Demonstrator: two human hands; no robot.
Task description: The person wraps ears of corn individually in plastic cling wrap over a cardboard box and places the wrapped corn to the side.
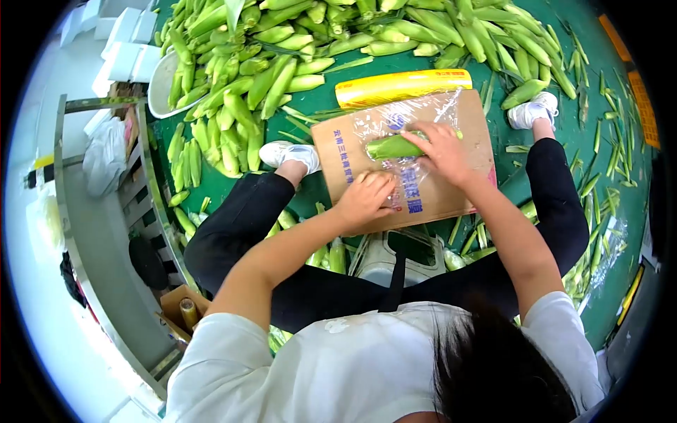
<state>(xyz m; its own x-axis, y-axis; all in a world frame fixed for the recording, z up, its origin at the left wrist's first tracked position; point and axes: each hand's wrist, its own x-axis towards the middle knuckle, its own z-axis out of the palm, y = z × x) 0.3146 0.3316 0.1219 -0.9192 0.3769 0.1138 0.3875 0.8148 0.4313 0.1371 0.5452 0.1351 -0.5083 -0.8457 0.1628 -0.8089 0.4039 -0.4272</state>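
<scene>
The husk-wrapped corn ear (392,147), centre frame, lies on cling film (377,127), likely stiff; best held mid-length. Right hand (441,151) covers its right end, left hand (367,199) curls; either grip's closure is unclear.

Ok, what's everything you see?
Corn heap: many, green, top
Cardboard: one, brown, centre
Corn ear: one, green, on cardboard
Film: uncounted, clear, on cardboard
Roll: one, yellow, beyond cardboard
Tub: one, white, upper left
Boxes: several, white, upper left
Frame: one, grey, left
Floor: one, green, throughout
Husk scraps: many, green, right
Panels: two, orange, right edge
Shoes: two, white, beside cardboard
Trousers: one, black, lower centre
Shirt: one, white, bottom
Left grip: one, bare, over cardboard
Right grip: one, bare, on corn ear
</scene>
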